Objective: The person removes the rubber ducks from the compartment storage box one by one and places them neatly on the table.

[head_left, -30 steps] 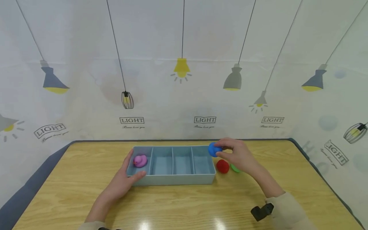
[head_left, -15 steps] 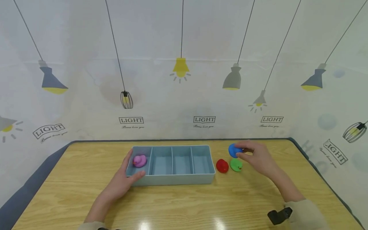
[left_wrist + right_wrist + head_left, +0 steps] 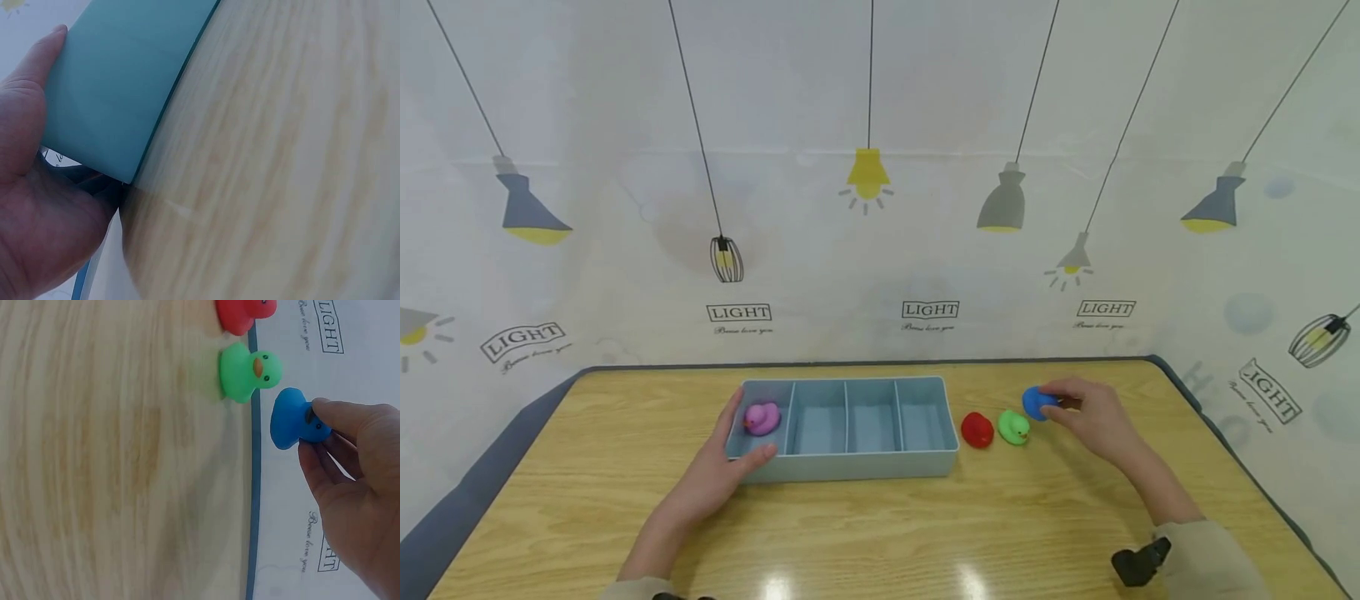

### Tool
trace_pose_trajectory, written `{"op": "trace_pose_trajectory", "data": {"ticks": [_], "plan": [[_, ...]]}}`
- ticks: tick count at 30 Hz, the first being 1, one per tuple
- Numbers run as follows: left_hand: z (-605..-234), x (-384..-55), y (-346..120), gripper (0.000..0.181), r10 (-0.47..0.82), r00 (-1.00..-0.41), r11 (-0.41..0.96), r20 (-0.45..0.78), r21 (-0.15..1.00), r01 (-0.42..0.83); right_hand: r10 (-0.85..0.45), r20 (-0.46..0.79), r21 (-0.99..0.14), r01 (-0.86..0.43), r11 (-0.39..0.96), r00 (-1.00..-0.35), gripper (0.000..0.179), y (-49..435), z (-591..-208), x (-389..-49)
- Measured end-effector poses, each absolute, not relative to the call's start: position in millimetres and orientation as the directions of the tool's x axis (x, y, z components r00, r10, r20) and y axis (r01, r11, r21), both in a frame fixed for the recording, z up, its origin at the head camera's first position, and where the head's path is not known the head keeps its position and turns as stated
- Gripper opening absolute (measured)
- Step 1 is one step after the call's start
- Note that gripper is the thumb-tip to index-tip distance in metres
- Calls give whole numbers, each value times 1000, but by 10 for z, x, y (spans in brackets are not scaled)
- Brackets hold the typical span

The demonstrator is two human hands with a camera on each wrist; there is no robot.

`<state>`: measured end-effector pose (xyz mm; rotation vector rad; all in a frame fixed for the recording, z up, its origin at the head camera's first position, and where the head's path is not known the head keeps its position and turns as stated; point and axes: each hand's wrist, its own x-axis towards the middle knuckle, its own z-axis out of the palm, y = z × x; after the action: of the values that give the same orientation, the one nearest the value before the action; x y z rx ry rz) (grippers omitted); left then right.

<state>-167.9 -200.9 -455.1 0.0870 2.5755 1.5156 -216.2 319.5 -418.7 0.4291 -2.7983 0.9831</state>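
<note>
My right hand [image 3: 1093, 417] pinches a blue rubber duck [image 3: 1036, 403] between thumb and fingertips, a little above the table in the right wrist view. A green rubber duck [image 3: 240, 372] sits on the table just left of it, with a red rubber duck [image 3: 977, 430] farther left, beside the box's right end. My left hand [image 3: 711, 475] holds the left end of a pale blue divided box [image 3: 865, 467], thumb over its front, fingers along the end wall. In the box's leftmost compartment lies a purple rubber duck [image 3: 763, 419]; the other compartments hold nothing.
The wooden table [image 3: 865, 542] has a dark edge along the back and sides. Behind it hangs a pale backdrop [image 3: 820, 250] printed with lamps and lettering.
My right hand has carried the blue duck rightward from over the box's right end, past the red and green ducks, and slightly lower. The left hand stays on the box.
</note>
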Motion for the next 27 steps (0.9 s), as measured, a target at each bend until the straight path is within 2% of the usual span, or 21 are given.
{"op": "trace_pose_trajectory", "data": {"ticks": [8, 27], "plan": [[-4554, -1685, -2012, 101, 123, -987, 490, -107, 871, -33, -171, 191, -581, -251, 774, -967, 28, 3319, -4277, -2140], [-4598, -1708, -2036, 100, 131, -986, 495, -105, 869, -27, -205, 102, -560, -227, 797, -973, 27, 3383, -4357, -2106]]}}
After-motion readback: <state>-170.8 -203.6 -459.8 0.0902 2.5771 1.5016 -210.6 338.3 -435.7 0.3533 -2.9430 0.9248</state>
